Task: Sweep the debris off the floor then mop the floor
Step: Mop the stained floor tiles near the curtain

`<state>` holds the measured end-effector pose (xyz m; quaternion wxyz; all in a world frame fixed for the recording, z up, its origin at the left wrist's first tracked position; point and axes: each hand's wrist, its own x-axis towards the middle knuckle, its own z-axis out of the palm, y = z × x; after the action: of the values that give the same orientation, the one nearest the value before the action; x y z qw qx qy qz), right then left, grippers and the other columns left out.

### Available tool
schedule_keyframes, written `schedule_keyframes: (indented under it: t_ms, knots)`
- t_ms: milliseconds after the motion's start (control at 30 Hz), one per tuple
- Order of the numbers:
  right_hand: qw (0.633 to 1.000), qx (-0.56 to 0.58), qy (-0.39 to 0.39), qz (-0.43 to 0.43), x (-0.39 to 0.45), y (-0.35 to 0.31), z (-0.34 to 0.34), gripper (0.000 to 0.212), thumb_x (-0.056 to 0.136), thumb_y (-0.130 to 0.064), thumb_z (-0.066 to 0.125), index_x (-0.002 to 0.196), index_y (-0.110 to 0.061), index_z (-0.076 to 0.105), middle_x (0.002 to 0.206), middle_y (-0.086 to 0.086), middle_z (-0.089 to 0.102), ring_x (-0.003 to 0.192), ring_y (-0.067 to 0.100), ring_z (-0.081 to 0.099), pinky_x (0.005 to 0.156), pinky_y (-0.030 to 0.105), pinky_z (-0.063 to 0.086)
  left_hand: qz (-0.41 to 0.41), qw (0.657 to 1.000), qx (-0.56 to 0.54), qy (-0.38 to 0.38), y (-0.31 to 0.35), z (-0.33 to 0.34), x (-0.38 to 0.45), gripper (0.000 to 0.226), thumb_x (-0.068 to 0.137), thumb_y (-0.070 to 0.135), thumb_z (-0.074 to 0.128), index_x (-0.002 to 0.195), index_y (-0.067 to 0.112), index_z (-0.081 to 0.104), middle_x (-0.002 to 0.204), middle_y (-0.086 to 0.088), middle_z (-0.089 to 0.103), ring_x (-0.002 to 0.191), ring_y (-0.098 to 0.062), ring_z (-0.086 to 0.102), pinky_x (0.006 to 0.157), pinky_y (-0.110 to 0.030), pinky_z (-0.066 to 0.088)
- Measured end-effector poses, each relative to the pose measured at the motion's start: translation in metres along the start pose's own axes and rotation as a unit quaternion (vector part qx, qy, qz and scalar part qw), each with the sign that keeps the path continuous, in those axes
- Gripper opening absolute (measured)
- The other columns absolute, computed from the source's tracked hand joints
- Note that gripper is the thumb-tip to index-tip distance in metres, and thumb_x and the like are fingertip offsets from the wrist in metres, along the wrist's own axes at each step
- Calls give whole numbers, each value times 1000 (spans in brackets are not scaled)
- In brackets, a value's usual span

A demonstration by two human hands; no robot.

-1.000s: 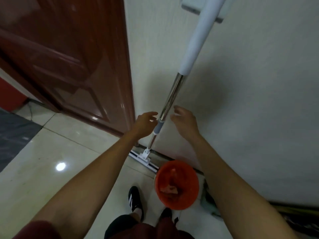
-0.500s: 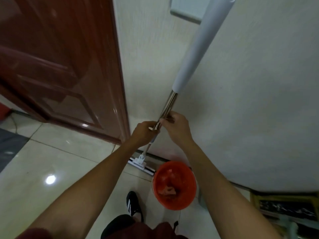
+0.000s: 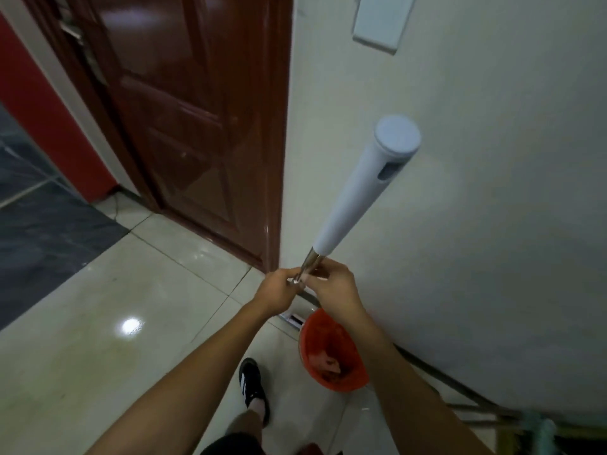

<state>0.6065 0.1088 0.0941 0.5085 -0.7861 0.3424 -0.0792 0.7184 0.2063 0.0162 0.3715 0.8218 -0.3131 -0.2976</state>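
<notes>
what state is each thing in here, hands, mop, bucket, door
left hand: grips the mop's metal shaft
right hand: grips the shaft beside the left
mop: tilted, white grip end toward the camera, head low by the wall
bucket: upright on the floor, something reddish inside
door: swung open

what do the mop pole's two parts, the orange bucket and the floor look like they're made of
White upper sleeve of the mop handle: likely matte plastic, moulded cap and slot. Thin silver shaft gripped by the left hand and right hand: probably polished metal, mirror-like sheen. Round orange bucket: seemingly plastic, uniform colour, thin rim. Pale floor: glossy ceramic-looking tiles, grout lines, lamp glare.
</notes>
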Motion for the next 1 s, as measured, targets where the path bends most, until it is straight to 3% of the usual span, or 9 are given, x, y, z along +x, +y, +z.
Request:
schedule_keyframes:
  t_ms: [67,167,300,433,533,600,733,800,1000]
  knots:
    - [1000,-28,-12,1,-26,0,10,10,80,-16,71,89,-16,74,83,-3,75,79,9,70,74,27,55,-8,1000,-1,2,-12,5,-30,15,96,29,64,101,39,74,81,11,69,75,-14,61,70,-29,45]
    - [999,-35,-27,-32,-70,4,25,10,82,-15,70,83,-6,70,73,4,70,69,8,62,66,29,48,-29,1000,0,-9,-31,9,-73,24,96,34,64,116,33,75,99,3,74,91,-16,65,77,-28,48]
    - [987,-41,-136,72,-125,20,43,14,99,-14,55,92,-24,62,64,-14,59,65,-4,51,68,9,47,-41,996,-70,-33,-45,9,-128,60,77,35,67,133,12,66,123,-7,67,115,-24,61,102,-41,51]
    - [995,-26,-96,1,-168,39,68,30,89,3,64,104,-23,71,90,-15,70,86,-2,65,87,22,51,-40,997,-5,-61,-77,24,-165,32,95,28,68,128,28,70,128,-5,70,120,-25,63,100,-31,49]
    - [995,-32,-94,-12,-214,46,85,35,85,6,68,111,-18,71,94,-6,71,83,0,66,80,13,51,-35,996,-8,-80,-104,39,-194,31,94,26,70,125,28,72,128,-3,71,122,-24,63,104,-36,49]
    - [997,-5,-73,29,-242,54,98,36,89,8,60,111,-19,72,94,-1,72,78,-2,66,70,9,49,-39,994,-7,-99,-124,51,-217,28,90,23,73,118,27,75,123,-4,73,118,-26,66,101,-40,51]
    - [957,147,-51,244,-292,78,131,27,94,-3,59,100,-25,72,93,4,75,85,24,72,71,35,61,-48,986,19,-159,-159,76,-258,42,89,19,76,130,20,69,132,-11,68,123,-28,62,98,-30,47]
    - [934,157,-58,315,-313,94,144,28,92,-9,64,119,-19,67,100,7,74,90,28,72,74,42,62,-75,980,4,-184,-176,92,-273,47,88,7,72,134,15,66,133,-14,66,123,-28,63,98,-27,46]
    - [892,122,-82,428,-351,131,177,65,89,-13,70,147,-13,40,105,10,69,77,30,71,67,38,61,-299,917,-242,-110,-203,127,-300,43,93,2,62,134,14,62,100,-19,75,80,-31,76,67,-41,64]
